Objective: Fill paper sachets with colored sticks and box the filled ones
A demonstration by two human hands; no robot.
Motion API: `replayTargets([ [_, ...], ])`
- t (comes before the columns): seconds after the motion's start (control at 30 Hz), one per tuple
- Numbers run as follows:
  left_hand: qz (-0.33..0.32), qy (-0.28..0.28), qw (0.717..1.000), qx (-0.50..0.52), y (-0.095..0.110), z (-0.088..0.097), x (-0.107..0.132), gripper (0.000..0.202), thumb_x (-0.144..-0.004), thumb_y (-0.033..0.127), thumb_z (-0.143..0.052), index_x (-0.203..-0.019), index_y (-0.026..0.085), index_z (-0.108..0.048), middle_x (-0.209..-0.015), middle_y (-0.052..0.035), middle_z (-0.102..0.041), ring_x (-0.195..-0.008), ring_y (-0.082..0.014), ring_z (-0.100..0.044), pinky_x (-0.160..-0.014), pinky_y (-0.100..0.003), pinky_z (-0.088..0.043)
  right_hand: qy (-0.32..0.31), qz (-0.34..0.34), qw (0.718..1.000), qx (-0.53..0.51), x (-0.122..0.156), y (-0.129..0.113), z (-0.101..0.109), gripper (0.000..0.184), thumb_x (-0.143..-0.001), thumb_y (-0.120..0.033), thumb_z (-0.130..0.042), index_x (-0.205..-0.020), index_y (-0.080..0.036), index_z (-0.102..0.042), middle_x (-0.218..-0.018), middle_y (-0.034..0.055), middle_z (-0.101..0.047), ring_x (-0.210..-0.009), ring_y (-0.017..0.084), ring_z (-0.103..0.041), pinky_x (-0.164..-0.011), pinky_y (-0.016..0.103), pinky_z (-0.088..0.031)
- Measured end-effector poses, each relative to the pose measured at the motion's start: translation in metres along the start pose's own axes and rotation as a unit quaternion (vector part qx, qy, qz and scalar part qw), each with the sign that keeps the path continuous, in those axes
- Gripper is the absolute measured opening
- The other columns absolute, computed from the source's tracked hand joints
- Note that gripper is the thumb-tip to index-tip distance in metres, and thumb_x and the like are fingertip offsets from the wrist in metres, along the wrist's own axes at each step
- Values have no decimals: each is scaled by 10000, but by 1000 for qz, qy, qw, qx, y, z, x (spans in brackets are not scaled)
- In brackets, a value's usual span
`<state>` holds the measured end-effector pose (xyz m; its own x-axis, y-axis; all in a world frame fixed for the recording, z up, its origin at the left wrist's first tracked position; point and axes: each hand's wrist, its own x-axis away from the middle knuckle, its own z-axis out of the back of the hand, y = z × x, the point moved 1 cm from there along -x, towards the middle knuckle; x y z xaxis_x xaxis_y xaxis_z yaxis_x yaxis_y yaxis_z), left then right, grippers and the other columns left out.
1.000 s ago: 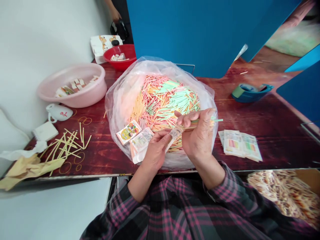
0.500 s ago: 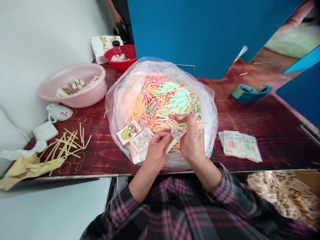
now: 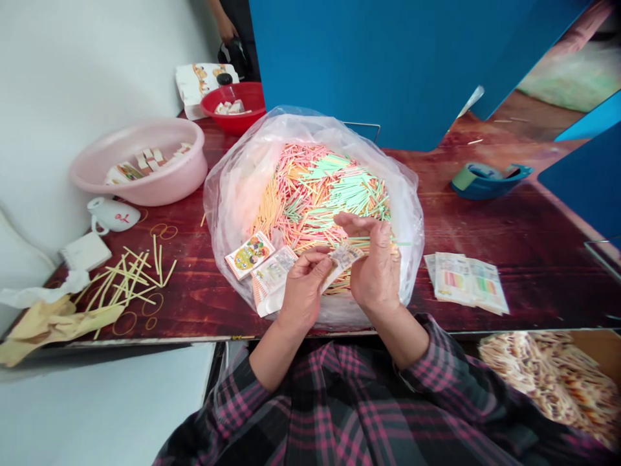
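Dark red wood table [image 3: 533, 226], clear plastic bag [image 3: 228, 194] of coloured paper sticks [image 3: 330, 188] in the middle. L hand [image 3: 305, 288] pinches a small printed paper packet [image 3: 342, 259] above the bag, thumb on top. R hand [image 3: 376, 272] grips a thin bunch of sticks [image 3: 373, 244], fingers looser and spread wider vs earlier, bunch now nearer packet, approx.

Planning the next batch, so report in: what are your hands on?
Left hand pinching a printed paper packet. Right hand curled around coloured sticks, over a clear plastic bag. Printed cards lying beside left hand.
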<state>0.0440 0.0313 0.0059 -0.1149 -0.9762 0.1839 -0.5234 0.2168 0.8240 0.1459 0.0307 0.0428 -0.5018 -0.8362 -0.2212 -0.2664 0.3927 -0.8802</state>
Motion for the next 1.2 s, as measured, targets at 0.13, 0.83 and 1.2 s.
replayTargets([
  [0.13, -6, 11, 1000, 1, -1, 1, 0, 279, -648, 354, -935, -741, 197, -724, -1058, 3, -684, -933, -136, -624, -894, -297, -512, 7, -25, 1000, -4, -1, 3, 0, 399, -1019, -593, -453, -922, -276, -675, -985, 12, -795, -1003, 206, -758, -1027, 456, -543],
  [0.83, -4, 3, 1000, 11, 2, 4, -2, 225, -663, 311, -909, -714, 199, -721, -1129, -10, -679, -1006, -162, -626, -942, -325, -500, -34, 94, 994, 48, 3, -2, 7, 357, -1016, -548, -500, -890, -310, -735, -919, 4, -806, -1080, 242, -758, -1167, 528, -462],
  [1.2, -36, 2, 999, -18, -3, 8, -8, 223, -671, 323, -905, -757, 217, -729, -837, 24, -702, -820, -129, -615, -842, -277, -486, -162, -146, 975, 46, -13, 7, 21, 485, -886, -602, -700, -1278, -315, -701, -1298, 55, -740, -1143, 243, -720, -1073, 481, -527],
])
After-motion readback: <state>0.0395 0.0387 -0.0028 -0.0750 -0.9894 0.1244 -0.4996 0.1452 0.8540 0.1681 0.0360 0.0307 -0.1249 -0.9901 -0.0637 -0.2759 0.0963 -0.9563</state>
